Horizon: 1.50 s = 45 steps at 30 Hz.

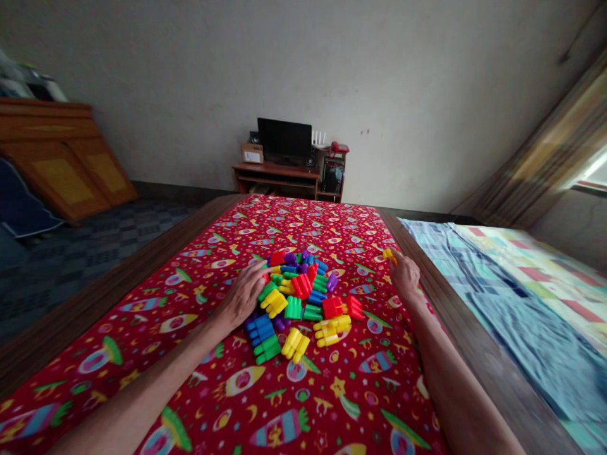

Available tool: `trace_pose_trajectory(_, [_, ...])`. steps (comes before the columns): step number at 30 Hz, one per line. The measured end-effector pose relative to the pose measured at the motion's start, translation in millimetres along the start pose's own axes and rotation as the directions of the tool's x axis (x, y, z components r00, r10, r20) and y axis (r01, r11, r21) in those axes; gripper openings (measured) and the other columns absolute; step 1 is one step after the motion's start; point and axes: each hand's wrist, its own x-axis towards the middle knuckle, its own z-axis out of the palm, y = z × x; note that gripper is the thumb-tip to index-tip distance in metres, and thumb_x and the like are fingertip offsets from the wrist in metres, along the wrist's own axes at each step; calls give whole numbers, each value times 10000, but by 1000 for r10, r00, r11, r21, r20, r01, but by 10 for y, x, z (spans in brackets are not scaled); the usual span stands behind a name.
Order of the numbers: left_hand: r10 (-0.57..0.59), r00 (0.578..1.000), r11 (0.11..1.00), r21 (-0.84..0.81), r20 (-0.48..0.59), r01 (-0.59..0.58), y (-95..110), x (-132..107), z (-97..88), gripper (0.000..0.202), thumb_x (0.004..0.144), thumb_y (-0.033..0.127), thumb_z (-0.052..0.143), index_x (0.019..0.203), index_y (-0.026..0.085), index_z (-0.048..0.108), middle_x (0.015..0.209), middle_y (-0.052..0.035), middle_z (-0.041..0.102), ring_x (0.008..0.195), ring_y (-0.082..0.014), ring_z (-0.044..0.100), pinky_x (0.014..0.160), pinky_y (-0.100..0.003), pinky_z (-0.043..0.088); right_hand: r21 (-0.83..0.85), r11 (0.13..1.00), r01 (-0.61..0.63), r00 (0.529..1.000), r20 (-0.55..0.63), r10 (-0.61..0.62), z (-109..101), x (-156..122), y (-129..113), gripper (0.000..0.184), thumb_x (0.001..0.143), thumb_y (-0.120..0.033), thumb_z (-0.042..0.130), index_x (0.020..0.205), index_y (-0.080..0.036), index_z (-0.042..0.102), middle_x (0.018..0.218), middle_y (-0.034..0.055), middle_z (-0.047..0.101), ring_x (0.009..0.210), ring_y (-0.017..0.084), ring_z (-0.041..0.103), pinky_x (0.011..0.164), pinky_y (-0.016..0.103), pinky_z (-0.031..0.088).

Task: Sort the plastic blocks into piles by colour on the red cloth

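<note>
A heap of chunky plastic interlocking blocks (296, 296) in red, green, yellow, blue and purple lies in the middle of a red cloth printed with rockets and stars (190, 354). My left hand (244, 294) rests against the heap's left side, fingers stretched out over the blocks, and seems to hold nothing. Well to the right of the heap, my right hand (404, 275) pinches a small yellow block (389, 255) at its fingertips, near the cloth's right edge.
A dark wooden rim (474, 316) runs along the cloth, with a blue and striped bedspread (512, 316) beyond it. Ahead stands a low wooden desk (275, 174) with a monitor (284, 140). A wooden cabinet (61, 158) stands at left, a curtain (535, 145) at right.
</note>
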Motion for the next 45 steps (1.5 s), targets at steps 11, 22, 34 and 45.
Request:
trace_pose_trajectory(11, [-15,1000,1000,4,-5,15,25,11,-16,523,994,472,213,1225,200,595,1390,-107,524,1318,-256,436,1132,-482,341,-135,975,176,956,261,-136,-464,-35,-168,415,876,-351,603,1251,-176,606,1057,169,689,963,288,649,750,340,465])
trace_pose_trajectory(22, [-11,1000,1000,4,14,11,80,-9,-52,519,999,452,207,1226,186,590,1394,-117,518,1320,-247,438,1137,-475,330,392,611,688,432,456,-779,-636,-845,-1200,335,807,-330,705,1124,-231,654,900,49,696,786,181,635,639,252,462])
trace_pose_trajectory(34, [-24,1000,1000,11,14,24,84,4,-47,499,1002,437,210,1217,191,587,1393,-111,516,1328,-232,433,1143,-471,329,323,784,531,545,578,-607,-817,-540,-1094,262,858,-260,641,1098,-159,664,974,101,706,877,201,648,721,273,471])
trace_pose_trajectory(45, [4,1000,1000,22,-13,-4,32,-14,-19,508,1003,435,200,1233,180,575,1394,-115,517,1323,-239,433,1139,-474,333,469,703,535,417,577,-702,-836,-634,-1159,254,790,-216,660,1039,-208,711,933,46,713,802,156,632,660,228,455])
